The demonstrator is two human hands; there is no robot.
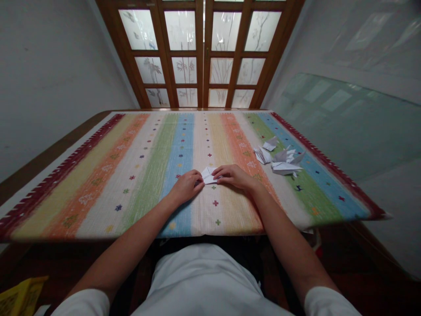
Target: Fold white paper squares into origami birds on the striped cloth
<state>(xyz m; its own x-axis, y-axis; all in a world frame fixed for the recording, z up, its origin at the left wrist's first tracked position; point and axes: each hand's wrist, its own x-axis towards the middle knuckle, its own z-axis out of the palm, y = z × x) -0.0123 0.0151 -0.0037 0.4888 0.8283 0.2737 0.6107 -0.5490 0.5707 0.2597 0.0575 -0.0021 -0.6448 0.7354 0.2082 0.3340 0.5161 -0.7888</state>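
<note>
1. Between both hands, a folded white paper (208, 174), flat on the striped cloth-covered surface (98, 210), over the pale stripe beside the blue one.
2. A half-curled left hand (186, 186) and right hand (234, 177), fingertips on the paper's edges (pinch or mere touch: impossible to tell from here).
3. Best done with light, even fingertip pressure, edges kept aligned, each crease run firmly against the surface.
4. Off to the right, well clear of the hands: a loose heap of folded paper figures (279, 158).
</note>
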